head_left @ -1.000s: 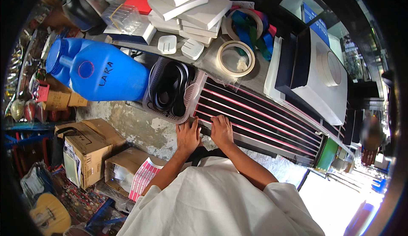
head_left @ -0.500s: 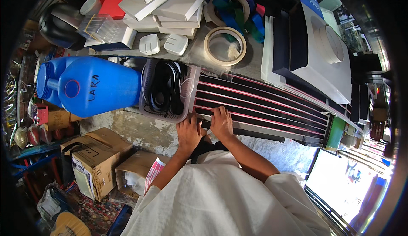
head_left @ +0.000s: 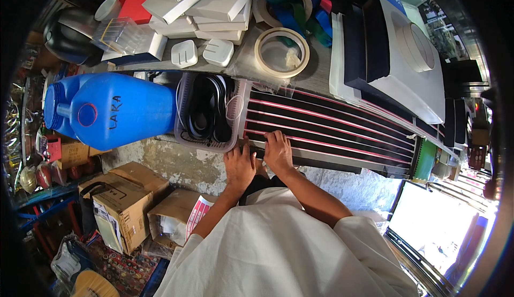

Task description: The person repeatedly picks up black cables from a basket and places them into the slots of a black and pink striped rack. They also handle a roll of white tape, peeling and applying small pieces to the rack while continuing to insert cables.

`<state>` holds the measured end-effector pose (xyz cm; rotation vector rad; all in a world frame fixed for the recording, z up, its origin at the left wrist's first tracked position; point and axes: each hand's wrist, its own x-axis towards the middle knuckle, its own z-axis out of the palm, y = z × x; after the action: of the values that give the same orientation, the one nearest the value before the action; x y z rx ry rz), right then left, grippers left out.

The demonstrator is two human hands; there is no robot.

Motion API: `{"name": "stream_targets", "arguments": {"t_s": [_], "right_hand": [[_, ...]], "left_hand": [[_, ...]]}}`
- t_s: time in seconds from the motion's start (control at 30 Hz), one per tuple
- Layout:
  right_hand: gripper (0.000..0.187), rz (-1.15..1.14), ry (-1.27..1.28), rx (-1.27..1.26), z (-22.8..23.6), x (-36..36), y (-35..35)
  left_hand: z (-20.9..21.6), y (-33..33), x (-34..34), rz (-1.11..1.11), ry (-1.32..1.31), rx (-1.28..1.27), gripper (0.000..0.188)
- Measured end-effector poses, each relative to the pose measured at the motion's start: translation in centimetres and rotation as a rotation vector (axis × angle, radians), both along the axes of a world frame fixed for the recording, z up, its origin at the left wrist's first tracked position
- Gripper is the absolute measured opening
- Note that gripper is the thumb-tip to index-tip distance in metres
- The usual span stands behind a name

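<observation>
My left hand (head_left: 239, 164) rests at the front edge of a slatted black surface (head_left: 326, 131) with pink and white lines, just below the corner of a plastic basket (head_left: 233, 136). Its fingers point away from me, slightly bent and apart. Right beside it, my right hand (head_left: 278, 153) lies on the same front edge, fingertips over the nearest pink line. Neither hand shows anything held; the undersides of both are hidden. Coiled black cables (head_left: 206, 107) fill the basket.
A big blue jerrycan (head_left: 139, 104) stands left of the basket. On the shelf above lie white boxes (head_left: 225, 2), white plug adapters (head_left: 218, 52), a tape roll (head_left: 259, 51) and a large white box (head_left: 399, 77). Cardboard boxes (head_left: 126, 200) sit lower left; a bright screen (head_left: 428, 222) lower right.
The view has shifted slightly, so the shelf items sit a little further left and up. Both hands stay at the same front edge, with only slight finger movement.
</observation>
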<state>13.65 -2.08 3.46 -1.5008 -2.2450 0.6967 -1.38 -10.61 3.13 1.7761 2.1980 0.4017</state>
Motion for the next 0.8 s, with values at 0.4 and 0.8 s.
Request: {"name": "stream_targets", "arguments": {"t_s": [0.4, 0.8], "right_hand": [[0.031, -0.003, 0.020, 0.033, -0.4, 1.4, 0.2], [0.031, -0.038, 0.011, 0.022, -0.9, 1.8, -0.2]], "left_hand": [[-0.5, 0.2, 0.3, 0.053, -0.027, -0.028, 0.084], [-0.1, 0.2, -0.2, -0.013, -0.007, 0.010, 0.075]]}}
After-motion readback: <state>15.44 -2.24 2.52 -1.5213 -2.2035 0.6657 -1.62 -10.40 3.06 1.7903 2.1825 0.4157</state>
